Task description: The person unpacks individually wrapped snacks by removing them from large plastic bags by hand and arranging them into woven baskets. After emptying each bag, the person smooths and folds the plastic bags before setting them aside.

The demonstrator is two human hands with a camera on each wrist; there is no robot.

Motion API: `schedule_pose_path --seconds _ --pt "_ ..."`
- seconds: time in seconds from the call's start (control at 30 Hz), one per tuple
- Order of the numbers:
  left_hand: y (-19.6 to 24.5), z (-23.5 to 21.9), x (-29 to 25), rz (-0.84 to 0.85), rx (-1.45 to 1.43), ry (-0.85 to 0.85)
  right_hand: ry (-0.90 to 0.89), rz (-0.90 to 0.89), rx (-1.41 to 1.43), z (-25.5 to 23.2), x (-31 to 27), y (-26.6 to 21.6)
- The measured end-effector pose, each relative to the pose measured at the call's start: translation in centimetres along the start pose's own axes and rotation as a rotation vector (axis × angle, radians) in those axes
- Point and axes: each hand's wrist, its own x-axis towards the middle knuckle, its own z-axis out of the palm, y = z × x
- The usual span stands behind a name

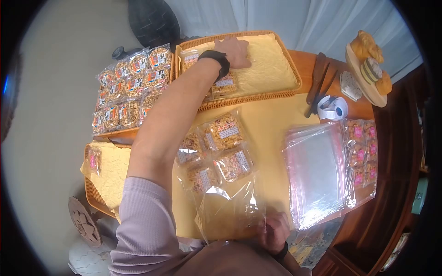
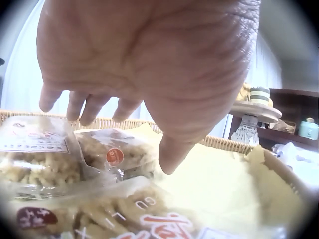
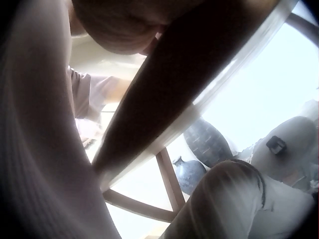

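Observation:
My left hand [image 1: 234,51] reaches into the upper wicker basket [image 1: 248,98], its fingers loosely extended. In the left wrist view the thumb [image 2: 174,154] points down beside a wrapped snack pack [image 2: 117,149], with nothing in the grasp. A second snack pack [image 2: 40,154] lies to its left. On the table, a clear plastic bag [image 1: 230,202] lies with several crispy snack packs [image 1: 225,131] at its far end. By the bag's near corner, my right hand [image 1: 275,232] has curled fingers at the table's front edge; I cannot tell whether they pinch the plastic.
A stack of flat clear bags [image 1: 317,170] lies right, beside small pink-labelled packs [image 1: 361,154]. Behind are a tape roll [image 1: 332,108], dark knife-like tools [image 1: 317,83] and a bread stand [image 1: 357,73]. A pile of packs [image 1: 133,87] and a paper-lined basket [image 1: 99,198] stand left.

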Motion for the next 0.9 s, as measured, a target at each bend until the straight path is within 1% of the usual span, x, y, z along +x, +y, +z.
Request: schedule_pose_path --seconds 0.03,0.07,0.13,0.17,0.2,0.27,0.33,0.4,0.47,0.53,0.6,0.67,0.7,0.73,0.77,0.8,0.83,0.87,0.9 --pt "-0.3 0.2 -0.4 0.057 0.072 0.08 0.003 0.001 0.007 0.0 0.0 0.0" --pt "-0.4 -0.4 -1.1 0.056 0.079 0.082 0.008 -0.002 0.012 0.0 0.0 0.1" --pt "-1.0 -1.9 -2.7 0.116 -0.08 0.121 0.031 -0.027 0.023 0.2 0.1 0.2" --pt "-1.2 -3.0 -4.2 0.158 -0.179 0.104 0.043 -0.029 0.031 0.3 0.0 0.3" --pt "-1.3 -4.3 -6.1 0.16 -0.165 0.107 0.037 -0.038 0.049 0.2 0.0 0.4" --pt "-0.7 -6.8 -10.8 0.117 -0.3 0.027 0.043 -0.058 0.075 0.4 0.2 0.4" --pt "0.7 -8.2 -16.4 0.047 -0.418 0.003 0.079 -0.06 0.114 0.5 0.4 0.2" --pt "1.5 -8.4 -22.1 0.184 -0.509 -0.008 0.081 -0.066 0.122 0.6 0.1 0.3" --pt "4.8 -10.1 -28.4 0.225 -0.649 -0.197 0.078 -0.073 0.127 0.8 0.1 0.5" --pt "6.9 -9.3 -34.4 0.315 -0.74 -0.288 0.074 -0.069 0.143 0.6 0.0 0.4" --pt "9.8 -8.5 -39.0 0.438 -0.883 -0.475 0.061 -0.068 0.15 0.5 0.0 0.2" --pt "13.3 -6.1 -42.4 0.753 -1.015 -0.406 0.054 -0.084 0.161 0.6 0.3 0.1" --pt "15.0 -5.1 -43.7 0.853 -1.163 -0.426 0.045 -0.092 0.145 0.6 0.3 0.2" --pt "16.4 -4.4 -44.3 0.957 -1.309 -0.442 0.036 -0.103 0.126 0.6 0.3 0.1" --pt "17.4 -4.4 -44.1 0.955 -1.295 -0.418 -0.002 -0.075 0.104 0.3 0.3 -0.1" --pt "18.4 -4.6 -43.9 1.085 -1.367 -0.435 -0.005 -0.101 0.107 0.3 0.0 -0.1" --pt "19.1 -4.8 -43.8 1.22 -1.434 -0.452 0.018 -0.08 0.104 0.5 -0.3 0.1" --pt "19.5 -4.9 -43.7 1.226 -1.415 -0.431 0.046 -0.06 0.102 0.8 -0.5 0.4" --pt "19.6 -5.1 -43.7 1.323 -1.507 -0.481 0.049 -0.084 0.103 1.0 -0.7 0.7"
